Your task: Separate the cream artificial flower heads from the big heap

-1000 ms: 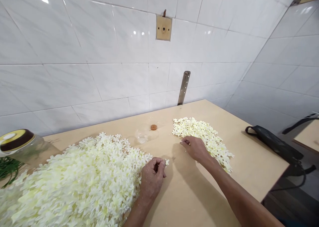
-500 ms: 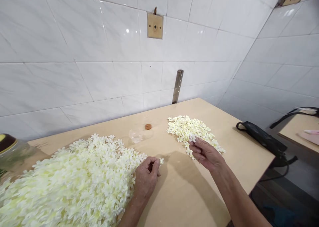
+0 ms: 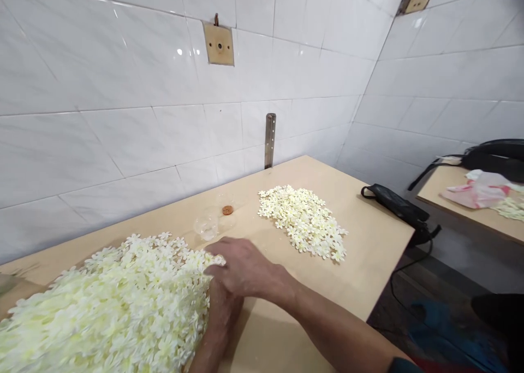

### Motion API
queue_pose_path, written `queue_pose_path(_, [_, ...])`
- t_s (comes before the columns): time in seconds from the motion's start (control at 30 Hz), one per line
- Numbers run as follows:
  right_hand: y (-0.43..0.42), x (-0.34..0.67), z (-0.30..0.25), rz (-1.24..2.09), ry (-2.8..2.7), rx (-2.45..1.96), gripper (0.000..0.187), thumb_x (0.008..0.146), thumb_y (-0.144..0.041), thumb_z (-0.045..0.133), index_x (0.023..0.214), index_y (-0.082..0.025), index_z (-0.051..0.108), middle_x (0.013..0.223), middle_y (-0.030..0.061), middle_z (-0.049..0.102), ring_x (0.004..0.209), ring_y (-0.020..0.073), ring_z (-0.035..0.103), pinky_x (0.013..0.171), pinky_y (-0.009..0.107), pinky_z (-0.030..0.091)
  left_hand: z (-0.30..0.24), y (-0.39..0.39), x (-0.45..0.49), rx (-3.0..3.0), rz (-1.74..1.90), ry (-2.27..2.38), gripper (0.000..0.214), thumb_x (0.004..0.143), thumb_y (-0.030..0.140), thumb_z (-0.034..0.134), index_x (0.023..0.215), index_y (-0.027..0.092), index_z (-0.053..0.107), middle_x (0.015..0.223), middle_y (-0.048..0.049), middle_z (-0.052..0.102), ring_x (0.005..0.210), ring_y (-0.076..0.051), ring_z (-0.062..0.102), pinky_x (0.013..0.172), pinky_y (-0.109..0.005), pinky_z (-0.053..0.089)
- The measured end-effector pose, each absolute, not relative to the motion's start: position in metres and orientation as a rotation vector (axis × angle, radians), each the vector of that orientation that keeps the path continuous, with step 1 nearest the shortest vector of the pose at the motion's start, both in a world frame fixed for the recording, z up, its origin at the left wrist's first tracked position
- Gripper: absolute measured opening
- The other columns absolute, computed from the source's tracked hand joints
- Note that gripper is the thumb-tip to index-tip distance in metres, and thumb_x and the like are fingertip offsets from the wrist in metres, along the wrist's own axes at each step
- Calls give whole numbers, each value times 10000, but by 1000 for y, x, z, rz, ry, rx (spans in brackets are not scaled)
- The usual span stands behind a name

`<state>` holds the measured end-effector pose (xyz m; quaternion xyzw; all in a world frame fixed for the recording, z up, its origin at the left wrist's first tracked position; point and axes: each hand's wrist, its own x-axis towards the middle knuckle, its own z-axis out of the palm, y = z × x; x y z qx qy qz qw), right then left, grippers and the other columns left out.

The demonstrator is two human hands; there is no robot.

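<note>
A big heap of cream-white artificial flowers (image 3: pixel 114 307) covers the near left of the wooden table (image 3: pixel 368 269). A smaller, flatter pile of the same flowers (image 3: pixel 303 223) lies to the right of the middle. My right hand (image 3: pixel 245 269) reaches leftwards across my body, palm down, fingers drawn together with their tips at the big heap's right edge; what they hold, if anything, is hidden. My left hand (image 3: pixel 223 310) lies under it by the heap, and its fingers are covered.
A clear plastic cup (image 3: pixel 206 226) and a small brown disc (image 3: pixel 227 210) sit near the tiled wall. A metal strip (image 3: pixel 269 141) stands against the wall. A black bag (image 3: pixel 393 203) hangs off the table's right edge. A second table (image 3: pixel 450 195) carries a pink-white cloth (image 3: pixel 478 190).
My right hand has left the smaller pile and swung left over my left hand to the big heap's edge. The view has turned rightwards, so everything sits further left.
</note>
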<state>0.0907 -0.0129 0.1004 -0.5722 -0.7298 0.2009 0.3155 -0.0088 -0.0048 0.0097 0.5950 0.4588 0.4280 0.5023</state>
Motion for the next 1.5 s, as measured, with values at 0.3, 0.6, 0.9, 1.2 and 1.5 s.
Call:
queue_pose_path(0.3, [-83, 224, 72, 443, -1946, -2267, 329, 908, -348, 529, 614, -199, 547, 630, 15, 603, 590, 155, 531, 571, 280, 298, 4, -6, -9, 1401, 938, 1089, 344, 846, 523, 576, 791, 185, 613, 546, 2, 607, 473, -122, 541, 485, -209, 428])
queue_pose_path(0.6, [-47, 191, 68, 384, -1822, -1942, 228, 917, -390, 531, 975, -218, 669, 922, 61, 697, 762, 194, 636, 654, 289, 436, 6, -3, -5, 1138, 1056, 1011, 368, 842, 530, 595, 770, 170, 568, 492, 18, 576, 409, -96, 492, 439, -198, 401])
queue_pose_path(0.9, [-35, 134, 48, 580, -1888, -1460, 325, 961, -330, 509, 1263, -245, 594, 1033, 69, 673, 787, 176, 643, 734, 315, 515, 11, -2, -12, 938, 1049, 867, 398, 819, 530, 642, 691, 161, 564, 483, 8, 549, 427, -99, 482, 444, -215, 375])
queue_pose_path(1.2, [-27, 123, 62, 559, -2133, -1497, 218, 1003, -285, 398, 918, -224, 589, 775, 17, 654, 694, 168, 606, 662, 282, 448, 11, -2, -13, 885, 1081, 938, 400, 813, 506, 646, 630, 174, 518, 455, 34, 485, 408, -80, 410, 421, -208, 308])
queue_pose_path(1.5, [-22, 135, 39, 257, -2333, -1742, 275, 960, -201, 381, 737, -197, 542, 614, 28, 636, 539, 153, 566, 537, 283, 270, 10, -5, -10, 1269, 1065, 1104, 371, 884, 488, 546, 652, 199, 529, 494, 20, 535, 466, -119, 494, 528, -242, 389])
